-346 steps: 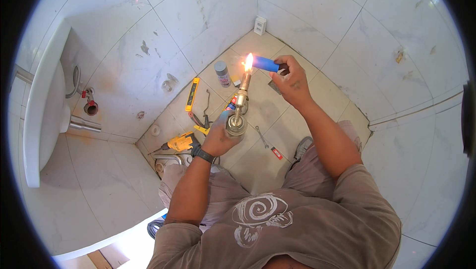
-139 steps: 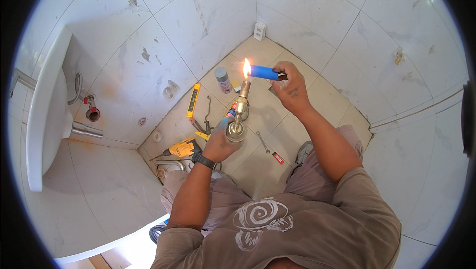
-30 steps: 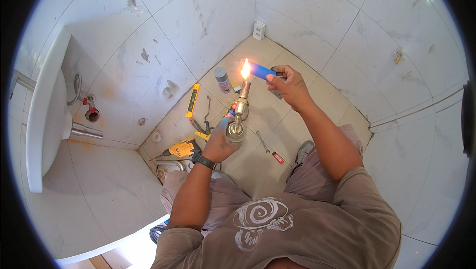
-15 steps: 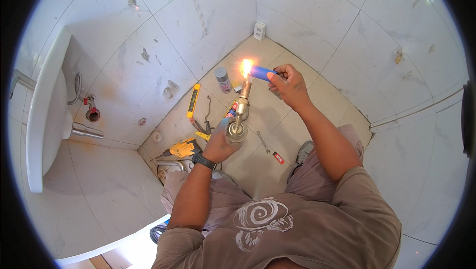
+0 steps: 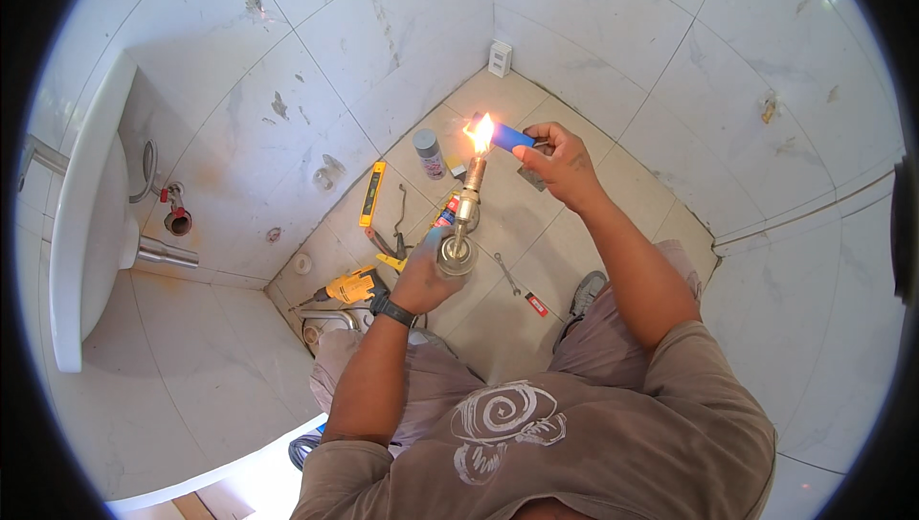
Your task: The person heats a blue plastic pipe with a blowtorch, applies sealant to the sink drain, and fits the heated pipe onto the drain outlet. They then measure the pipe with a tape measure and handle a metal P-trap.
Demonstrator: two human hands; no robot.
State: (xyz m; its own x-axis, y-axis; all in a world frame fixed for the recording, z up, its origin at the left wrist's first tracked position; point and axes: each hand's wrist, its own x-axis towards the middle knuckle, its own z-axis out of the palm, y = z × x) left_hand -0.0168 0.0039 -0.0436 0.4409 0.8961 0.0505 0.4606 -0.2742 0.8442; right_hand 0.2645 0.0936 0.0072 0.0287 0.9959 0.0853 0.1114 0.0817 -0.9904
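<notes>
My left hand (image 5: 426,276), with a dark watch on its wrist, is wrapped round a metal blowtorch (image 5: 467,199) with a round base. Its copper nozzle points up and away from me, and an orange-white flame (image 5: 481,131) burns at the tip. From the right, my right hand (image 5: 565,166) grips a short blue pipe (image 5: 515,139) between thumb and fingers. The pipe's left end is in the flame, whose glare hides the exact edge there.
On the tiled floor lie a yellow drill (image 5: 349,287), a yellow level (image 5: 372,194), a wrench (image 5: 507,274) and a red lighter (image 5: 536,304). A spray can (image 5: 429,154) stands near the wall. The white basin (image 5: 91,223) juts out at left, beside a pipe outlet (image 5: 178,221).
The flame has spread and shifted slightly right round the pipe's end. The blue pipe has tilted a little in my right hand. My left hand and the blowtorch stay nearly still.
</notes>
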